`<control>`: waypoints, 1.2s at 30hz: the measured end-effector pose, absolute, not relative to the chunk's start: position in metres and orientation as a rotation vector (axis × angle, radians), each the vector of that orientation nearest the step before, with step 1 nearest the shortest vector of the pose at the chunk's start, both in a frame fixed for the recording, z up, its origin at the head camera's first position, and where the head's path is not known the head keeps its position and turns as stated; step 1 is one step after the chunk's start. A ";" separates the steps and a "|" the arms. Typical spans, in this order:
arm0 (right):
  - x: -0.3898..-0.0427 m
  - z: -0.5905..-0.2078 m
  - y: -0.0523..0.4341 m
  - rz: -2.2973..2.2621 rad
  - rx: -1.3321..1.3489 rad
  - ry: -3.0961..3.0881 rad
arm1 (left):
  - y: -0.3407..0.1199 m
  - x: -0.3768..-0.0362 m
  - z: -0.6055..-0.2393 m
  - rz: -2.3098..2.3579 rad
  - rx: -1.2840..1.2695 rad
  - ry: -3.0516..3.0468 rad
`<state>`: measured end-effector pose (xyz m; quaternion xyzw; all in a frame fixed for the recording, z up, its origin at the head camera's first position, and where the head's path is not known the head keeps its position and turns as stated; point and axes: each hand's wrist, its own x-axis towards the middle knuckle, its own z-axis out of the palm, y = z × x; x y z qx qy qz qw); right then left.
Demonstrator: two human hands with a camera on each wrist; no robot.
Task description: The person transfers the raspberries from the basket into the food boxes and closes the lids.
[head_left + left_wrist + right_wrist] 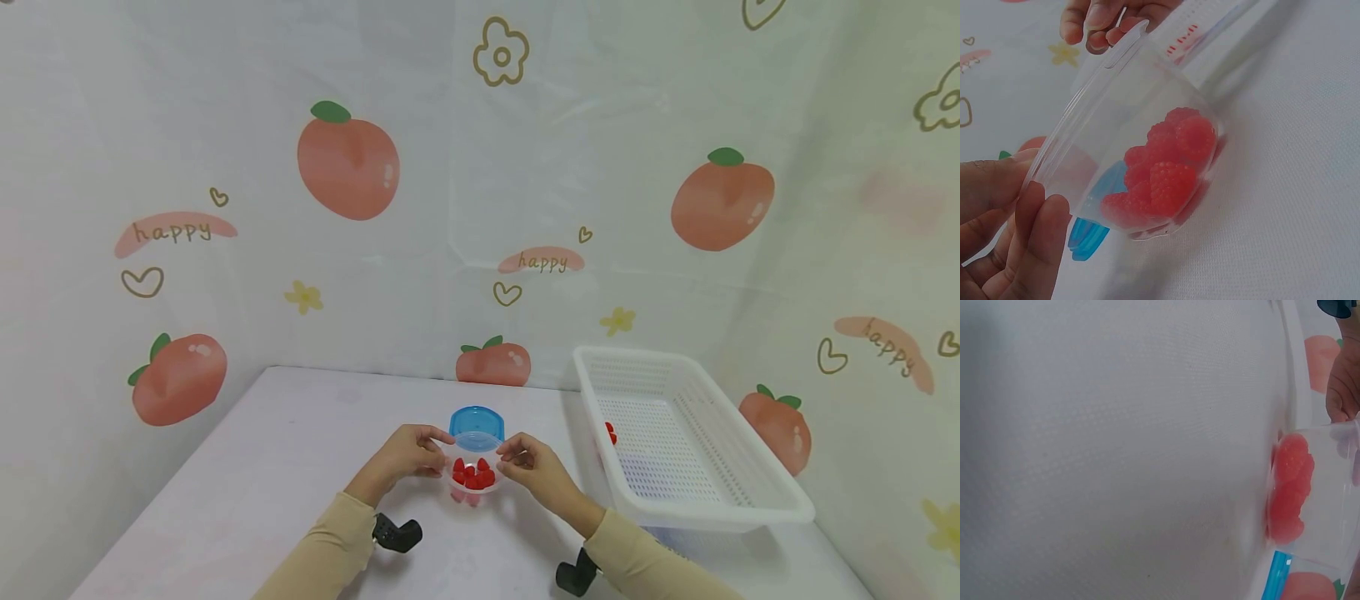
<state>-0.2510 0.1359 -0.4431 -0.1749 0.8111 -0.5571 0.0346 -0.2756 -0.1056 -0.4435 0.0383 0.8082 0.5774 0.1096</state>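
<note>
A clear plastic tub [468, 457] with several red raspberries [1166, 162] in its bottom stands in front of me on the white table. My left hand [408, 454] pinches its rim at the left, thumb and fingers on the lip in the left wrist view. At the opposite side, the curled fingers of my right hand [536, 471] hold the rim. Right behind the tub is a blue lid [477, 419], partly seen through the clear wall. Only the tub's side with the berries shows at the edge of the right wrist view.
To the right stands a large white perforated basket [618, 479], with a few red berries [611, 433] by its left wall. A white backdrop [420, 317] printed with fruit rises behind the table [315, 417]. Black camera mounts [397, 533] hang at both wrists.
</note>
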 end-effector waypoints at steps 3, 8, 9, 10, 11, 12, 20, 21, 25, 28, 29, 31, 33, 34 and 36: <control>-0.251 -0.443 0.136 -1.709 -0.540 2.493 | -0.105 -0.275 -0.443 1.696 0.110 2.379; -0.252 -0.443 0.137 -1.694 -0.542 2.500 | -0.105 -0.275 -0.443 1.691 0.109 2.386; -0.252 -0.443 0.137 -1.693 -0.540 2.500 | -0.105 -0.276 -0.443 1.690 0.111 2.385; -0.252 -0.443 0.136 -1.692 -0.538 2.500 | -0.105 -0.276 -0.443 1.690 0.113 2.384; -0.252 -0.443 0.136 -1.693 -0.534 2.499 | -0.105 -0.276 -0.443 1.690 0.116 2.383; -0.252 -0.443 0.136 -1.696 -0.535 2.495 | -0.105 -0.276 -0.443 1.690 0.119 2.381; -0.254 -0.437 0.139 -1.712 -0.545 2.460 | -0.106 -0.275 -0.443 1.680 0.115 2.390; -0.254 -0.436 0.139 -1.725 -0.541 2.455 | -0.106 -0.275 -0.443 1.680 0.114 2.390; -0.257 -0.430 0.139 -1.779 -0.528 2.458 | -0.106 -0.275 -0.443 1.686 0.107 2.383; -0.258 -0.422 0.141 -1.800 -0.520 2.480 | -0.106 -0.276 -0.443 1.687 0.106 2.380; -0.259 -0.419 0.142 -1.814 -0.526 2.476 | -0.106 -0.276 -0.443 1.685 0.106 2.382; -0.260 -0.411 0.145 -1.833 -0.543 2.482 | -0.106 -0.276 -0.443 1.681 0.109 2.384; -0.261 -0.402 0.147 -1.868 -0.561 2.470 | -0.106 -0.276 -0.443 1.679 0.109 2.387; -0.261 -0.397 0.149 -1.892 -0.571 2.460 | -0.106 -0.276 -0.443 1.679 0.110 2.387; -0.263 -0.389 0.153 -1.936 -0.573 2.458 | -0.106 -0.276 -0.443 1.681 0.114 2.385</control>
